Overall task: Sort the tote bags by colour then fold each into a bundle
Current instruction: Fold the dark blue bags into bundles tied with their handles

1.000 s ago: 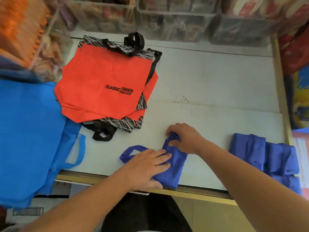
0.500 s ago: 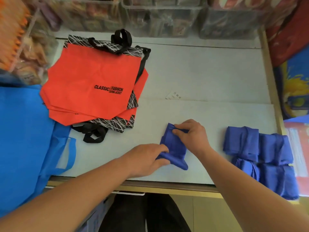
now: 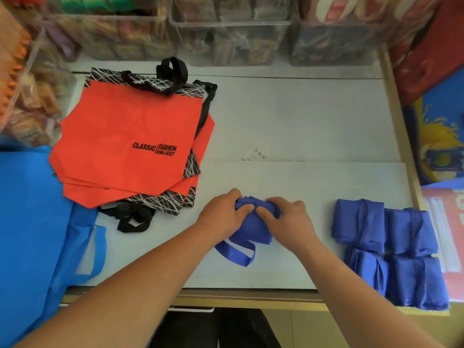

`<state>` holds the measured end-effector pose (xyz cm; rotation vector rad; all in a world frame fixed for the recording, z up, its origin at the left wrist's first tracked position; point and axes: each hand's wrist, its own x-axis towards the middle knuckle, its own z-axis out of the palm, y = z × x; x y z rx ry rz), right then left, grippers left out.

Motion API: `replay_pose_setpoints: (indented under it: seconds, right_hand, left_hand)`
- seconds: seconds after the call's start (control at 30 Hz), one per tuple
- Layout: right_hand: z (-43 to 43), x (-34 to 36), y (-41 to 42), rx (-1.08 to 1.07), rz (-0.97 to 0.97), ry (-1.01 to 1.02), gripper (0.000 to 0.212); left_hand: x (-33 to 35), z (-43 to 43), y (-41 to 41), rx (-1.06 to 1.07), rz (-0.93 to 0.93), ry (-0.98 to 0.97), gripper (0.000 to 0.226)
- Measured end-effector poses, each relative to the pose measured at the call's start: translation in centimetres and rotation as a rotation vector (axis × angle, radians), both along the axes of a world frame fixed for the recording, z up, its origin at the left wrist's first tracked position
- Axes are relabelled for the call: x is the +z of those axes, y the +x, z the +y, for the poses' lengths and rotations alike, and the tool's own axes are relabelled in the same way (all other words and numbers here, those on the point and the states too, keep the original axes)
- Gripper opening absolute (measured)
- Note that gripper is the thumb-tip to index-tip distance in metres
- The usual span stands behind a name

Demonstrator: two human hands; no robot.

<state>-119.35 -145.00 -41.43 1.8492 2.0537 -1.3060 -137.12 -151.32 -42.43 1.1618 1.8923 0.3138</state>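
Observation:
A dark blue tote bag [image 3: 253, 232] lies rolled into a small bundle near the front of the white counter [image 3: 301, 126]. My left hand [image 3: 223, 214] and my right hand [image 3: 288, 222] both grip it, thumbs pressed side by side on top. One handle loop [image 3: 236, 253] sticks out toward me. Several folded dark blue bundles [image 3: 386, 249] sit in a block at the right. A stack of orange tote bags [image 3: 125, 146] with black patterned trim lies flat at the back left. Light blue tote bags [image 3: 30, 222] hang over the left edge.
Clear plastic bins [image 3: 226, 28] full of packaged goods line the back of the counter. More packaged goods stand at the left [image 3: 27, 96] and colourful boxes [image 3: 437, 136] at the right. A small paper label [image 3: 256, 154] lies mid-counter.
The bag has been rolled tighter into a bundle and turned sideways. My left hand moved from its near end up onto the bundle beside my right hand. A handle loop now trails toward me.

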Motion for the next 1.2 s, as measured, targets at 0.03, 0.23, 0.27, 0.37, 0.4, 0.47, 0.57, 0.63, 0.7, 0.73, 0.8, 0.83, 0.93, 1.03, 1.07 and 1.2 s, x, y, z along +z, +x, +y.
replay_pose_setpoints:
  seconds: [0.03, 0.23, 0.27, 0.37, 0.4, 0.47, 0.57, 0.63, 0.7, 0.73, 0.8, 0.83, 0.93, 1.03, 1.07, 1.2]
  right_hand:
    - [-0.1, -0.3, -0.3, 0.008, -0.067, -0.002, 0.037]
    - [-0.9, 0.0, -0.8, -0.242, 0.204, -0.114, 0.018]
    - [-1.0, 0.5, -0.9, -0.281, 0.275, -0.134, 0.014]
    - [-1.2, 2.0, -1.3, -0.334, 0.404, -0.152, 0.007]
    - [-1.2, 2.6, -1.3, -0.340, 0.423, -0.151, 0.006]
    - [-1.1, 4.5, -1.3, -0.303, 0.449, -0.124, 0.006]
    - [-1.0, 8.5, -1.0, -0.168, 0.494, -0.089, 0.011]
    - [-1.3, 11.4, -0.8, -0.076, 0.503, -0.085, 0.013]
    - [-2.1, 14.0, -0.6, -0.054, 0.550, -0.115, 0.014]
    - [-2.6, 15.1, -0.5, -0.083, 0.600, -0.133, 0.014]
    - [-3.9, 17.4, -0.3, -0.183, 0.727, -0.184, 0.028]
    - [-4.5, 18.3, -0.2, -0.213, 0.769, -0.202, 0.042]
    - [-5.3, 20.7, -0.7, -0.193, 0.746, -0.134, 0.045]
    - [-5.3, 21.3, -0.8, -0.211, 0.697, -0.111, 0.031]
    - [-5.0, 21.2, -0.6, -0.224, 0.692, -0.120, 0.031]
    - [-3.2, 21.1, 1.3, -0.211, 0.685, -0.118, 0.032]
  left_hand:
    - [0.1, 0.3, 0.1, -0.055, 0.089, 0.007, 0.031]
    - [-0.3, -0.8, 0.3, 0.100, -0.135, 0.018, 0.025]
    - [-0.4, -1.1, 0.3, 0.128, -0.164, 0.038, 0.023]
    - [0.3, -1.5, 0.4, 0.146, -0.177, 0.124, 0.017]
    - [0.9, -1.6, 0.4, 0.153, -0.167, 0.144, 0.021]
    - [2.7, -1.8, 0.2, 0.188, -0.180, 0.125, 0.042]
    - [7.3, -2.3, 0.4, 0.195, -0.369, 0.021, 0.060]
    - [10.7, -3.1, 0.7, 0.132, -0.408, 0.035, 0.052]
    - [14.1, -3.9, 0.6, 0.119, -0.400, 0.138, 0.038]
    - [15.6, -4.3, 0.6, 0.134, -0.392, 0.211, 0.030]
    - [18.5, -5.1, 0.8, 0.197, -0.412, 0.339, 0.021]
    - [19.7, -5.6, 1.0, 0.235, -0.442, 0.389, 0.021]
    - [22.2, -7.1, 1.3, 0.279, -0.514, 0.440, 0.022]
    - [23.2, -8.4, 0.4, 0.336, -0.496, 0.377, 0.033]
    - [23.4, -8.9, -0.3, 0.341, -0.484, 0.330, 0.043]
    - [24.6, -11.1, -3.7, 0.181, -0.512, 0.104, 0.063]
